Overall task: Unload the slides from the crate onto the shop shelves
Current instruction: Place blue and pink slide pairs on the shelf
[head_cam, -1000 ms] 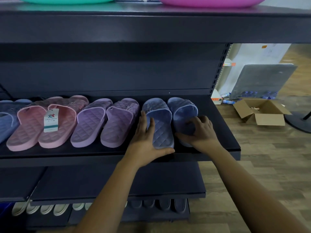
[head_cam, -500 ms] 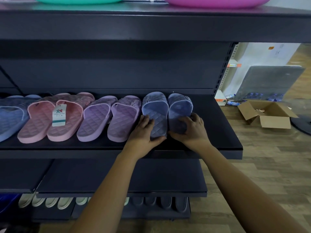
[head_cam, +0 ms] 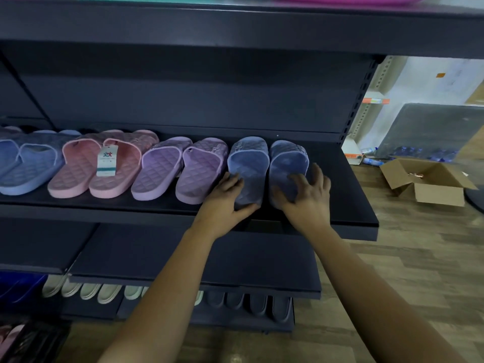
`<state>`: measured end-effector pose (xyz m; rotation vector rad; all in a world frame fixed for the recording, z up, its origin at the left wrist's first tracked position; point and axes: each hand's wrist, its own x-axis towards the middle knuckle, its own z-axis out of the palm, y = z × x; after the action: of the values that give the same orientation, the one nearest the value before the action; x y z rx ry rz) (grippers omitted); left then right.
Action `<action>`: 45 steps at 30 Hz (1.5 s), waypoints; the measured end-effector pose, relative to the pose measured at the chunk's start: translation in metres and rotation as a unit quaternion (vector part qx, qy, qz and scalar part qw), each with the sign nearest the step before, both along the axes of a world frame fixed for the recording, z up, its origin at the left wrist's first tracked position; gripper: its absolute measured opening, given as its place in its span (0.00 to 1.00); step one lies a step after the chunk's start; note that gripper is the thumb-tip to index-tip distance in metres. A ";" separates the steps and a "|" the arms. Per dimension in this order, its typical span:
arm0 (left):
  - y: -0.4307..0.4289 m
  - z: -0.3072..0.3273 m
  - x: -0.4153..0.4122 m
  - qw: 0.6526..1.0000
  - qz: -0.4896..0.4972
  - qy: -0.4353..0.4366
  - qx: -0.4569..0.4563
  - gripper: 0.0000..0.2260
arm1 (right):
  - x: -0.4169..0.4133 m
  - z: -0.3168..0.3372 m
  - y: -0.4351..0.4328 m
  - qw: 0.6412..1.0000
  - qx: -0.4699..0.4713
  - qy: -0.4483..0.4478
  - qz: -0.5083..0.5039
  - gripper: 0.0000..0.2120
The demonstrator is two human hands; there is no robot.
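Note:
Two blue quilted slides lie side by side at the right end of the dark shelf (head_cam: 348, 205). My left hand (head_cam: 226, 197) grips the heel of the left blue slide (head_cam: 248, 163). My right hand (head_cam: 306, 195) covers the heel of the right blue slide (head_cam: 288, 158). To their left stand a purple pair (head_cam: 180, 169), a pink pair (head_cam: 104, 166) with a white tag, and another blue pair (head_cam: 26, 163). A dark crate (head_cam: 28, 344) shows at the bottom left corner, with something pink inside.
Lower shelves hold white slides (head_cam: 86, 290) and dark slides (head_cam: 251, 305). A shelf above (head_cam: 235, 24) carries a pink basin. An open cardboard box (head_cam: 429, 182) sits on the wooden floor at right, near a leaning grey board (head_cam: 432, 127).
Both hands have pushed the blue pair a little deeper onto the shelf and slid back to the heels. My view has shifted slightly to the right.

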<state>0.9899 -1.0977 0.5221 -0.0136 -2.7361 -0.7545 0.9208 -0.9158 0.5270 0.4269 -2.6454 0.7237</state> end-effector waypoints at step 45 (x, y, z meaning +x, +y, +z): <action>-0.633 -0.113 0.624 0.857 0.489 -0.146 -0.076 0.12 | 0.472 -0.141 -0.737 0.838 0.083 -0.177 0.509 0.13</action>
<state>1.6138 -1.7302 0.4093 1.4283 -2.5175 -0.2333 1.3932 -1.6533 0.3859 2.0073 -2.6661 0.8995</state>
